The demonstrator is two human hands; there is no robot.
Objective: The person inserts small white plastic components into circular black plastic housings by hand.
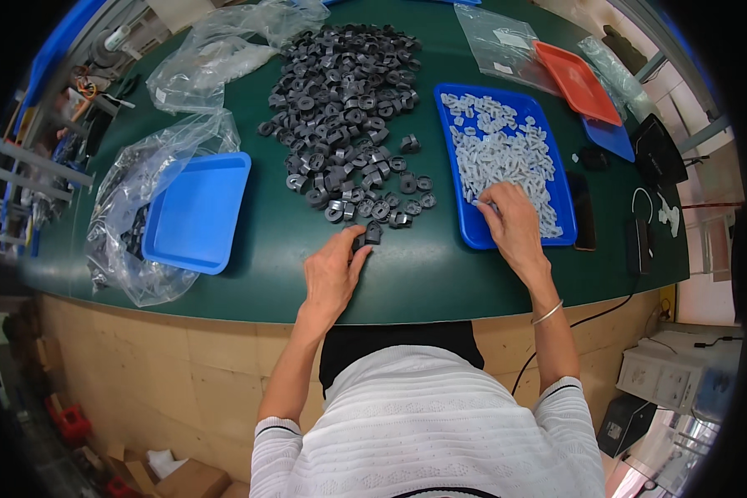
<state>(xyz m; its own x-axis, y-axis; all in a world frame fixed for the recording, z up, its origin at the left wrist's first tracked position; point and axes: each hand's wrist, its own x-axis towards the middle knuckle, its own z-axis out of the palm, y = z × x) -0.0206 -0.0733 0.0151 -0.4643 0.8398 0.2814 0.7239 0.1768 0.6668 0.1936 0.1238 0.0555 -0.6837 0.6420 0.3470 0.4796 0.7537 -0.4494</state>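
At the near end of a big heap of dark grey round plastic parts (340, 91), my left hand (334, 270) has its thumb and fingers closed around one dark grey plastic part (373, 233), low over the green table. My right hand (510, 217) reaches into a blue tray (476, 232) on the right, its thumb and fingertips pinched together at the tray's near left side. Small pale grey plastic pieces (506, 158) fill much of that tray. Whatever lies between the right fingertips is too small to make out.
A blue tray (197, 212) rests at the left against a clear plastic bag (133, 224) of dark parts. Another clear bag (216, 62) lies behind it. An orange tray (581, 81) sits at the far right. A dark phone (583, 212) lies beside the right tray.
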